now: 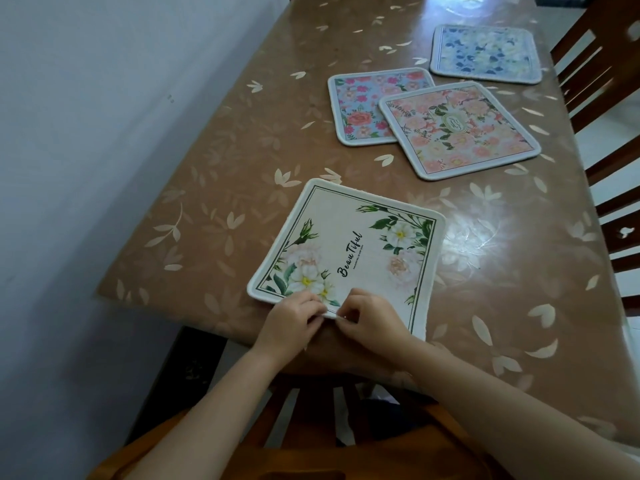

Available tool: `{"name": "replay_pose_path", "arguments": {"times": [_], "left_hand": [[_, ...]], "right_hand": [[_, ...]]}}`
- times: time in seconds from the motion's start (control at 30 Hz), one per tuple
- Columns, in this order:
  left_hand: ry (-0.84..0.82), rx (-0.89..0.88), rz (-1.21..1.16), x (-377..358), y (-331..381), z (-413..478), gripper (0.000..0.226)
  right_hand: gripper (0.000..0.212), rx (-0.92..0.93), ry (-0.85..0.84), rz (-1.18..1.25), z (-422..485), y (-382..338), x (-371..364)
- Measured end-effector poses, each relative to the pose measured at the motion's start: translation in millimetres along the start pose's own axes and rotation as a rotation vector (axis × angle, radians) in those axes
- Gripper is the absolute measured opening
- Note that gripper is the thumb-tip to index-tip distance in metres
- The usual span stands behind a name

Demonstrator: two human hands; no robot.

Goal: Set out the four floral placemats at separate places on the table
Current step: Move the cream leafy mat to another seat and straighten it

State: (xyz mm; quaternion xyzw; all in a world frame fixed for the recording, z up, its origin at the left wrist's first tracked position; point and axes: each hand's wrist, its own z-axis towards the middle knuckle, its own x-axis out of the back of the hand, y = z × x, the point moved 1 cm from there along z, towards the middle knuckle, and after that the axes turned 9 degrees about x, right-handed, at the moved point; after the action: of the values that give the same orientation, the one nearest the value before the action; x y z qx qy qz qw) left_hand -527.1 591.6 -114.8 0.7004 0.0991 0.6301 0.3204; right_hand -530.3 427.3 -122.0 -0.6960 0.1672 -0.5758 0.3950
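Brown table cover [207, 202], glossy with a pale leaf print, runs along a plain pale wall [86, 133] at 9 o'clock. Wooden chair backs [613, 22] stand at 3 o'clock, their count unclear at the frame edge; one more chair [311, 410] at 6 o'clock, under the arms.

Placemats: four, all flat on the table. Cream placemat [363, 244], lettered "Beautiful", lies nearest, at the 6 o'clock edge. Peach placemat [460, 129] sits toward 1 o'clock from it, its corner overlapping the pink-on-blue placemat [360, 105]. Blue placemat [485, 53] lies farthest, apart from the rest.

Left hand [294, 323] and right hand [374, 320] are close together — each pinches the cream placemat's near edge, fingers curled.
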Motion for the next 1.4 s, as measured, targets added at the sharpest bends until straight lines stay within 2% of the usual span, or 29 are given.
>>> {"name": "replay_pose_path", "arguments": {"times": [0.13, 0.3, 0.53, 0.63, 0.73, 0.87, 1.0, 1.3, 1.4], "left_hand": [[-0.036, 0.12, -0.163, -3, -2, 4, 0.011], [0.003, 0.161, -0.206, 10, -14, 8, 0.013], [0.117, 0.259, -0.234, 25, -36, 17, 0.014], [0.108, 0.193, -0.15, 30, -39, 15, 0.015], [0.0, 0.04, -0.046, 29, -29, 8, 0.022], [-0.076, -0.041, -0.157, 18, -5, -7, 0.018], [-0.081, 0.005, -0.285, 15, 5, -8, 0.009], [-0.075, 0.184, -0.386, 26, -12, -13, 0.009], [-0.026, 0.252, -0.384, 34, -28, -18, 0.012]], "right_hand": [[0.011, 0.034, -0.062, -0.018, -10, 7, 10], [0.024, 0.09, -0.132, -0.035, -28, 19, 32], [0.016, 0.145, 0.019, 0.047, -32, 22, 43], [0.011, 0.149, 0.093, 0.085, -24, 20, 41], [0.008, 0.186, 0.075, 0.095, -15, 13, 31], [0.01, 0.245, 0.026, 0.089, -4, 2, 18], [0.012, 0.262, -0.042, 0.071, -4, 5, 14], [0.007, 0.179, 0.027, -0.063, -4, 38, 44], [0.006, 0.159, 0.063, -0.1, 3, 43, 49]]}}
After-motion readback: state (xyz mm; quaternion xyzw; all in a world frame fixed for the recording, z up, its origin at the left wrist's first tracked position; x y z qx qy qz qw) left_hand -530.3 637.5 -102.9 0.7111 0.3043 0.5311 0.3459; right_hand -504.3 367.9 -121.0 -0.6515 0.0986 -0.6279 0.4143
